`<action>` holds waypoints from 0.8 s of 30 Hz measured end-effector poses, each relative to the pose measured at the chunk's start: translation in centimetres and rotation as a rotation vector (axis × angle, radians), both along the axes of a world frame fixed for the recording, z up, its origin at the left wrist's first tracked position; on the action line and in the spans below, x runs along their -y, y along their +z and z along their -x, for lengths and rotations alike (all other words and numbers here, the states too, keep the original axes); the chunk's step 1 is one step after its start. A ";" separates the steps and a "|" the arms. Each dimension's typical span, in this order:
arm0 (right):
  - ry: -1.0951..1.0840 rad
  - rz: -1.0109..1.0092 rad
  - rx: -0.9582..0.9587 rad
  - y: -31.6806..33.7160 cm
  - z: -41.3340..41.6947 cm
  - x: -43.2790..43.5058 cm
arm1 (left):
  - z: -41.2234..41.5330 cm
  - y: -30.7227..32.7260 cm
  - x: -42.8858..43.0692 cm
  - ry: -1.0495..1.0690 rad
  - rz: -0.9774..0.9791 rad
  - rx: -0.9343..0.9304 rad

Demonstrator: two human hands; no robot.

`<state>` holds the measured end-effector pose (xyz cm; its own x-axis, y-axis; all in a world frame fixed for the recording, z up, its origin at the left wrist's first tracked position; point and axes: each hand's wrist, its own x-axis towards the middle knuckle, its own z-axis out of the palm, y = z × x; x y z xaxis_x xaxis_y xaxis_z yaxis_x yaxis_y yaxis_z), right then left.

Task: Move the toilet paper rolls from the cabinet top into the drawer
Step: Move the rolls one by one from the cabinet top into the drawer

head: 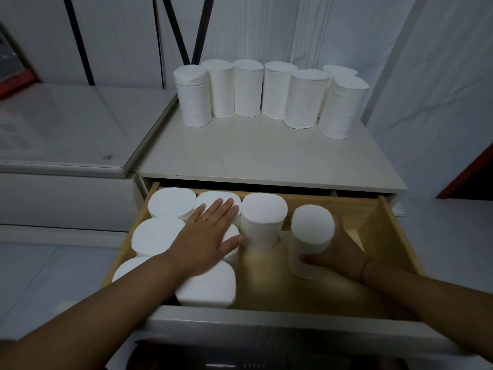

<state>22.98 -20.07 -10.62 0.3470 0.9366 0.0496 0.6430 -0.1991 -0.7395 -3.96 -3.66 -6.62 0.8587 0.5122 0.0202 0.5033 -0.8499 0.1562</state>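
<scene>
- The left hand [205, 236] lies flat, fingers straight, on the tops of the stored rolls [172, 202] standing packed in the left part of the open drawer [386, 236].
- The right hand [340, 249] grips a toilet paper roll [310, 233] round its side; the roll is slightly tilted, inside the drawer, just right of the stored rolls.
- Seven remaining rolls [248, 89] stand upright along the back of the cabinet top [253, 156].

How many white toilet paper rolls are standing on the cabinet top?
7. Six white toilet paper rolls stand in a row at the back of the pale cabinet top; the seventh stands behind the rightmost one, partly hidden. Others may hide behind them.
</scene>
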 end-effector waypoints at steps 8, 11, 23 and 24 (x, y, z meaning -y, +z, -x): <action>0.184 0.188 -0.191 1.5 -0.4 0.0 | 0.1 0.1 0.0 0.006 -0.004 -0.011; 0.271 0.419 -0.305 4.3 -2.1 0.0 | 0.0 0.1 0.1 0.007 -0.004 -0.017; 0.062 0.631 -0.562 6.9 -2.5 -3.3 | 0.1 0.3 0.1 0.006 0.004 -0.035; 0.045 0.636 -0.591 6.7 -2.3 -3.2 | 0.1 0.3 0.1 0.004 0.004 -0.034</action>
<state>25.25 -16.90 -3.89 0.1125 0.7391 -0.6641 0.2061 -0.6712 -0.7121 -4.07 -3.75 -6.37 0.8569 0.5153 -0.0108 0.5114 -0.8475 0.1421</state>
